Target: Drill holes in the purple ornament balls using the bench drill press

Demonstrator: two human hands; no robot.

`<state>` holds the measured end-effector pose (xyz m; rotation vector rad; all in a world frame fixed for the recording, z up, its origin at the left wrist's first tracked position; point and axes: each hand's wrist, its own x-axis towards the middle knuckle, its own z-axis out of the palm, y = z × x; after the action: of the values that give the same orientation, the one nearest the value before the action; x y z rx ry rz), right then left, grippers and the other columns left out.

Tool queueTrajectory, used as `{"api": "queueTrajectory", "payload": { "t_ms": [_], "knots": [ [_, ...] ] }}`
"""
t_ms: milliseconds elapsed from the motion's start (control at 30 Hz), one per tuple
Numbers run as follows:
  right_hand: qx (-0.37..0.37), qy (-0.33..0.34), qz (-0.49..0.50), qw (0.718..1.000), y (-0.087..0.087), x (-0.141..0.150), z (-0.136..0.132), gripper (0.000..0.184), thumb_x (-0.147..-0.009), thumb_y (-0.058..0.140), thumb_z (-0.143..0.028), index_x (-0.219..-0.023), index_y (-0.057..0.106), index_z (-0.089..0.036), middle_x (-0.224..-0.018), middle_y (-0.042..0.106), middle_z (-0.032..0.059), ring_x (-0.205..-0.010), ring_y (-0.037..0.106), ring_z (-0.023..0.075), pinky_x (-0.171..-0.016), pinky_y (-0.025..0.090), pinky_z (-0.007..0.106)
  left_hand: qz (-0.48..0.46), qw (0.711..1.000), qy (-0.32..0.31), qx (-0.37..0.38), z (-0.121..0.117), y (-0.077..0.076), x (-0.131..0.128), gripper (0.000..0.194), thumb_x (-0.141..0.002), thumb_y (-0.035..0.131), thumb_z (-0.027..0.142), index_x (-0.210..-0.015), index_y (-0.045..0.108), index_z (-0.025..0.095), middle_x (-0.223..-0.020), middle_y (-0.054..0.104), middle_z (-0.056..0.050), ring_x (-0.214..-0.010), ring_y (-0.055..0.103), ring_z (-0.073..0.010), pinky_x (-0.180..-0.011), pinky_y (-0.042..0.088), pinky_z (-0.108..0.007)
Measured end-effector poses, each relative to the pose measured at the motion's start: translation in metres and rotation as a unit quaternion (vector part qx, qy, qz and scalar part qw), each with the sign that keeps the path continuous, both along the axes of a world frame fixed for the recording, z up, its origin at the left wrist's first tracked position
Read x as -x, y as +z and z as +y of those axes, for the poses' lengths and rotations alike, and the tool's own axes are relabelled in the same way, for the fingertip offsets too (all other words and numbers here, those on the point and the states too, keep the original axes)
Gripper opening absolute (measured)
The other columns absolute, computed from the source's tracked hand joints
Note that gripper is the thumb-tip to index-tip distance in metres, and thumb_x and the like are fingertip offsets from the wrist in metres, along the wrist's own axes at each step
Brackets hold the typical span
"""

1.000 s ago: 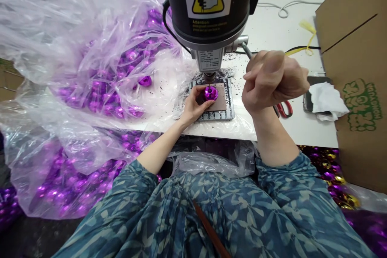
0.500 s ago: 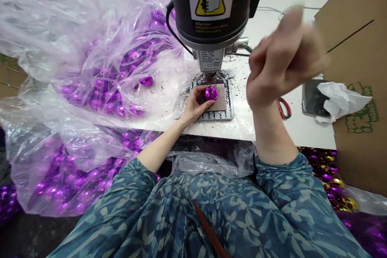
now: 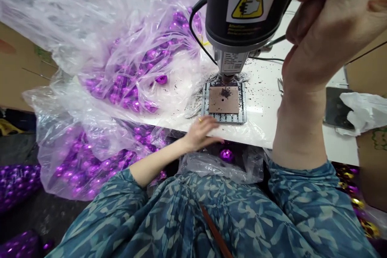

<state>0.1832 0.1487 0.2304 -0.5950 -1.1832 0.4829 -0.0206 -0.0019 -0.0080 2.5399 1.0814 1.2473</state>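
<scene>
Near the table's front edge, my left hand [image 3: 202, 134] is open, fingers spread and a little blurred. Just below its fingers is a purple faceted ball [image 3: 226, 155], over the clear plastic [image 3: 217, 167] at my lap. Above the table stands a black drill press [image 3: 242, 32] with a yellow warning label. A brown square board [image 3: 229, 106] with a small dark hole and a heap of shavings lies on its metal base [image 3: 242, 115]. My right hand [image 3: 338, 24] is raised beside the machine with curled fingers; what they grip is hidden.
Clear plastic bags [image 3: 99, 56] of purple balls spread over the left side and hang below the table. At right are a dark phone-like slab [image 3: 334, 107], crumpled white paper [image 3: 364, 111] and a cardboard box [image 3: 370, 64]. Dark shavings dot the white table [image 3: 263, 107].
My left hand has let go of the purple ball and moved back from the board toward the table edge. The ball is now below the hand. My right hand appears larger, farther up and right.
</scene>
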Motion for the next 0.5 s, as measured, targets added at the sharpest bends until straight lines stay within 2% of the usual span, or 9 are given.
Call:
{"api": "queueTrajectory", "payload": {
  "t_ms": [33, 67, 133, 200, 233, 300, 400, 500],
  "knots": [
    [0.001, 0.001, -0.006, 1.0, -0.001, -0.001, 0.001, 0.074, -0.067, 0.065, -0.085, -0.072, 0.073, -0.011, -0.051, 0.046, -0.0036, -0.055, 0.061, -0.0005, -0.064, 0.049, 0.01, -0.013, 0.997, 0.075, 0.03, 0.019, 0.005, 0.019, 0.024, -0.112, 0.067, 0.048, -0.117, 0.071, 0.025, -0.109, 0.082, -0.008, -0.106, 0.077, -0.0266, -0.097, 0.065, -0.045],
    [-0.003, 0.003, -0.012, 1.0, -0.002, -0.003, 0.001, 0.074, -0.067, 0.065, -0.084, -0.079, 0.078, -0.012, -0.053, 0.045, -0.0037, -0.057, 0.063, -0.0006, -0.065, 0.05, 0.009, -0.015, 0.981, 0.178, 0.071, 0.04, 0.011, 0.04, 0.017, -0.113, 0.063, 0.039, -0.113, 0.071, 0.024, -0.109, 0.082, -0.01, -0.104, 0.076, -0.0278, -0.097, 0.064, -0.047],
    [-0.015, 0.008, -0.016, 1.0, -0.002, -0.004, 0.0, 0.073, -0.068, 0.066, -0.081, -0.087, 0.082, -0.013, -0.055, 0.047, -0.0036, -0.059, 0.064, -0.0009, -0.065, 0.05, 0.009, 0.011, 0.917, 0.371, 0.143, 0.083, 0.028, 0.083, 0.013, -0.109, 0.062, 0.024, -0.112, 0.074, 0.021, -0.117, 0.08, -0.017, -0.115, 0.074, -0.0357, -0.11, 0.058, -0.056],
    [-0.024, 0.009, 0.001, 1.0, -0.002, -0.003, -0.001, 0.07, -0.068, 0.067, -0.08, -0.084, 0.082, -0.013, -0.053, 0.044, -0.0038, -0.058, 0.063, -0.0011, -0.063, 0.048, 0.008, 0.049, 0.851, 0.478, 0.212, 0.119, 0.045, 0.117, 0.025, -0.103, 0.062, 0.015, -0.125, 0.074, 0.017, -0.137, 0.075, -0.025, -0.136, 0.066, -0.0445, -0.123, 0.048, -0.065],
    [-0.023, 0.008, 0.009, 1.0, -0.001, -0.002, -0.001, 0.069, -0.067, 0.067, -0.079, -0.082, 0.081, -0.014, -0.052, 0.043, -0.0041, -0.056, 0.061, -0.0015, -0.062, 0.047, 0.009, 0.065, 0.827, 0.503, 0.243, 0.132, 0.051, 0.13, 0.033, -0.101, 0.061, 0.012, -0.132, 0.073, 0.017, -0.147, 0.07, -0.027, -0.144, 0.061, -0.0479, -0.125, 0.045, -0.069],
    [-0.012, -0.002, 0.009, 1.0, 0.0, 0.001, -0.002, 0.07, -0.063, 0.065, -0.081, -0.079, 0.079, -0.014, -0.051, 0.043, -0.0049, -0.053, 0.058, -0.0019, -0.06, 0.046, 0.01, 0.08, 0.805, 0.515, 0.281, 0.151, 0.056, 0.148, 0.044, -0.097, 0.062, 0.01, -0.14, 0.071, 0.017, -0.16, 0.062, -0.027, -0.152, 0.055, -0.0504, -0.128, 0.042, -0.071],
    [0.007, -0.024, -0.006, 1.0, 0.003, 0.005, -0.003, 0.074, -0.058, 0.061, -0.084, -0.071, 0.071, -0.013, -0.05, 0.044, -0.0053, -0.048, 0.053, -0.0023, -0.059, 0.046, 0.012, 0.048, 0.817, 0.499, 0.284, 0.166, 0.051, 0.165, 0.044, -0.092, 0.068, 0.012, -0.135, 0.073, 0.02, -0.163, 0.061, -0.023, -0.154, 0.055, -0.0463, -0.134, 0.04, -0.064],
    [-0.016, -0.025, 0.004, 1.0, 0.004, 0.006, -0.003, 0.072, -0.058, 0.061, -0.084, -0.064, 0.059, -0.012, -0.048, 0.037, -0.0064, -0.044, 0.045, -0.0037, -0.056, 0.042, 0.013, -0.046, 0.842, 0.472, 0.257, 0.179, 0.037, 0.181, 0.04, -0.079, 0.08, 0.014, -0.118, 0.074, 0.02, -0.156, 0.066, -0.022, -0.157, 0.052, -0.0449, -0.139, 0.034, -0.062]
  ]
}}
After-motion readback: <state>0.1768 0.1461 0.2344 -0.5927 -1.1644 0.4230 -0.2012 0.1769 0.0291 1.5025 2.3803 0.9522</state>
